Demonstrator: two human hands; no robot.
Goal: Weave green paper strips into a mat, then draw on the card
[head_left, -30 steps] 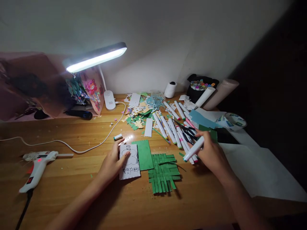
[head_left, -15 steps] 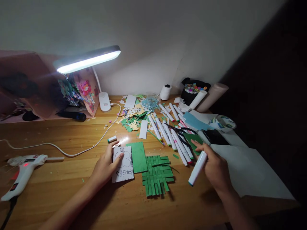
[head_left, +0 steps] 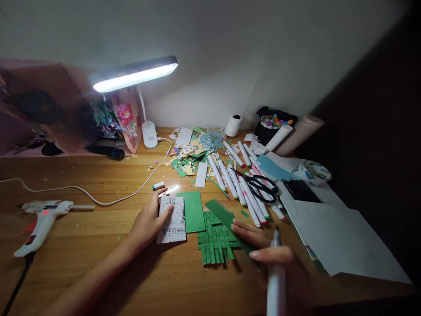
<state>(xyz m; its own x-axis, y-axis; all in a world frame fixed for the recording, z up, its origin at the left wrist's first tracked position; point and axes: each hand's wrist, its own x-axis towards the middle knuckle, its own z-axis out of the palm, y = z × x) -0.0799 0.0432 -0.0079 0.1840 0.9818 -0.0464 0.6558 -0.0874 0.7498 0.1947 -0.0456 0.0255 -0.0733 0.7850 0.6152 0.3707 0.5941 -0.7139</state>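
Left hand [head_left: 148, 224] spread flat on drawn card [head_left: 173, 224], right hand [head_left: 291, 270] gripping marker [head_left: 275, 287], touching green strip [head_left: 225, 216]

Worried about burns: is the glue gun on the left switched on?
On: the glue gun shows a glowing red light on its white body.

My left hand [head_left: 148, 223] rested on the drawn card [head_left: 173, 224]; a paper sheet [head_left: 194, 211] touched its right edge; right of that lay the woven mat [head_left: 213, 245], a strip [head_left: 223, 215] across it under my right hand [head_left: 291, 276], marker [head_left: 275, 267] in grip; behind, scissors [head_left: 263, 186] lay on the marker row [head_left: 230, 180].
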